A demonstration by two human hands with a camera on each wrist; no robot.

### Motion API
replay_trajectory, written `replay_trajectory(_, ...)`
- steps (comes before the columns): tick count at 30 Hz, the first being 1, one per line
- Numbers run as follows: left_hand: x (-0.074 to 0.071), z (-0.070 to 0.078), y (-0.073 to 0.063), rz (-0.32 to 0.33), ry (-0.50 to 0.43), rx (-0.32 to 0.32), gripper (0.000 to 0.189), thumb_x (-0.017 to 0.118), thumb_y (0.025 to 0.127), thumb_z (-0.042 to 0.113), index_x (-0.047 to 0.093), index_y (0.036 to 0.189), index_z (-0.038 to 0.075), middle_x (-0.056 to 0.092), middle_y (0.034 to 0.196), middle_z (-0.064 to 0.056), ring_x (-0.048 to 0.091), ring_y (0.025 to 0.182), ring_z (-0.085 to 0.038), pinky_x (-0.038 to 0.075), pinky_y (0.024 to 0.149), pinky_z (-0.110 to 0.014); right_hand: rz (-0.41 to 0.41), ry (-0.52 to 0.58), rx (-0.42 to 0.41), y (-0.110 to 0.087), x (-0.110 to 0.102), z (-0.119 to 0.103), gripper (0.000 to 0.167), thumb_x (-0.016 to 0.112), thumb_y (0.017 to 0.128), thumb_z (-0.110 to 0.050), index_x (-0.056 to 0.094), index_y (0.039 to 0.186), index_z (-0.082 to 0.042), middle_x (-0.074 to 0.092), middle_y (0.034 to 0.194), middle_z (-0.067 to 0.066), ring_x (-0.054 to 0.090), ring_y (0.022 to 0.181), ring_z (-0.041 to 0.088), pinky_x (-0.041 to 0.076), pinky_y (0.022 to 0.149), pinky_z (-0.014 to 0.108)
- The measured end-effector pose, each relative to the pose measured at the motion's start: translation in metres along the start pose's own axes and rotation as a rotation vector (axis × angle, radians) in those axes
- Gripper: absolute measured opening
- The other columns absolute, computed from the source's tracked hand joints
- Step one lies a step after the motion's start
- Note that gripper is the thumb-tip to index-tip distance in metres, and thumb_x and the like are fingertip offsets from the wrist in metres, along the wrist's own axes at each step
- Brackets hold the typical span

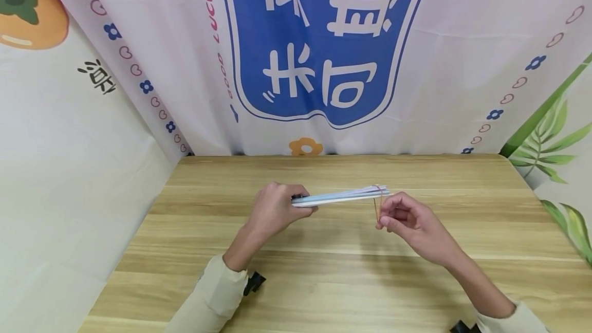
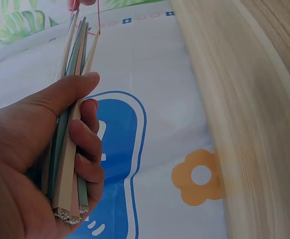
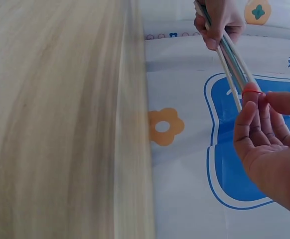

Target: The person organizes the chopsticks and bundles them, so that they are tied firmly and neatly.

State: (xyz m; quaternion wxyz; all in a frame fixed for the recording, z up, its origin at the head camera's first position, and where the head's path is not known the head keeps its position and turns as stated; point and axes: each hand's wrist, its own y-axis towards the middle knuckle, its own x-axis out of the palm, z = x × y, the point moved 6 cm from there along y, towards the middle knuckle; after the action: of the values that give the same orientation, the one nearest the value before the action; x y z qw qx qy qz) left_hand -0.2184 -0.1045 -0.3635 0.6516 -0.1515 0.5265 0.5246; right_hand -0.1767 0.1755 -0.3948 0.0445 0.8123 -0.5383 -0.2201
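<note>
A bundle of slim chopsticks lies level above the table, gripped at its thick end by my left hand. In the left wrist view the chopsticks are cream, green and pink, with square butt ends beside the palm and thinner tips spread slightly apart. A thin red-orange rubber band loops over the tip end and hangs stretched below it. My right hand pinches the lower part of this band. In the right wrist view the rubber band crosses a right fingertip close to the tips.
Beneath both hands spreads a wood-grain table. A white cloth with a blue printed panel hangs behind its far edge. Black wrist mounts sit at both sleeves.
</note>
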Motion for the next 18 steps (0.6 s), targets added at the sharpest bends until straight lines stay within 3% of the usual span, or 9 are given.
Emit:
replay_trajectory(6,-0.001,-0.001,0.001,0.010,-0.055,-0.042,0.014,0.093,0.084,0.026,0.083,0.086,0.016,0.073,0.070,0.008,0.048,0.054,-0.001,0.038,0.050,-0.019,-0.019,0.081,0.001,0.001,0.005,0.009,0.017,0.045,0.114,-0.002,0.056,0.123,0.007,0.070,0.099,0.008,0.074,0.088,0.016,0.057,0.070,0.028)
replay_trajectory(10,-0.002,0.000,0.000,0.009,-0.099,-0.063,0.015,0.093,0.084,0.027,0.083,0.087,0.015,0.073,0.070,0.008,0.048,0.053,-0.001,0.036,0.049,-0.019,-0.064,0.088,0.057,0.001,0.010,0.018,0.022,0.041,0.116,-0.007,0.057,0.124,0.005,0.071,0.097,0.013,0.075,0.085,0.017,0.058,0.067,0.030)
replay_trajectory(14,-0.001,0.000,0.000,-0.002,-0.129,-0.086,0.016,0.093,0.084,0.028,0.084,0.087,0.016,0.072,0.071,0.008,0.047,0.053,-0.002,0.035,0.049,-0.019,-0.095,0.092,0.137,0.000,0.019,0.025,0.020,0.047,0.115,-0.010,0.058,0.123,0.004,0.073,0.097,0.019,0.077,0.086,0.016,0.061,0.067,0.033)
replay_trajectory(16,0.000,-0.001,0.000,-0.007,-0.138,-0.099,0.016,0.093,0.085,0.028,0.083,0.087,0.016,0.072,0.070,0.008,0.047,0.053,-0.002,0.035,0.049,-0.019,-0.089,0.068,0.121,0.000,0.023,0.024,0.014,0.055,0.112,-0.007,0.061,0.119,0.003,0.075,0.096,0.017,0.078,0.086,0.016,0.062,0.067,0.034)
replay_trajectory(18,0.001,-0.003,0.000,-0.012,-0.137,-0.112,0.015,0.093,0.085,0.027,0.083,0.086,0.015,0.071,0.070,0.008,0.046,0.053,-0.002,0.034,0.049,-0.020,-0.065,0.013,0.054,0.000,0.027,0.019,0.007,0.062,0.107,-0.004,0.066,0.111,0.000,0.077,0.094,0.012,0.078,0.084,0.013,0.063,0.066,0.034)
